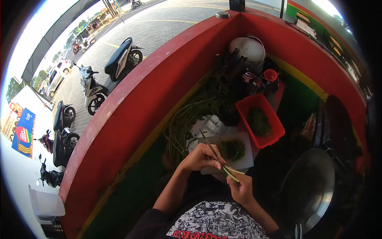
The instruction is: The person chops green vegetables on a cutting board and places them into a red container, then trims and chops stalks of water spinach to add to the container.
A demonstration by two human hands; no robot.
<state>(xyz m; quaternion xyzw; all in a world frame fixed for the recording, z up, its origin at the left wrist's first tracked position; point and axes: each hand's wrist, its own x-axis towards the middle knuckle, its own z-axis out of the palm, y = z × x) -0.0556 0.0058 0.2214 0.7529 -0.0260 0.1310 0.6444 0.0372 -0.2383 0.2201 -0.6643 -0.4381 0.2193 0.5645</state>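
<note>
My left hand [203, 157] is closed around a knife [212, 145], whose narrow blade points up and away to the left; its handle is hidden by my fingers. Close beside it, my right hand [241, 188] pinches a few thin green stalks [231, 173], whose ends reach towards the left hand's fingertips. Both hands are above the near edge of a white cutting board [247, 155]. Chopped greens [233, 149] lie in a pile on that board. Just beyond, on the right, a red plastic basin [273, 140] contains more chopped greens [259, 122].
Long leafy stalks [175, 133] lie left of the board. A white bucket [247, 49] and a red cup [270, 75] stand at the back. A large wok [308, 191] is at my right. A red low wall [159, 75] curves around, with parked motorbikes [95, 85] outside.
</note>
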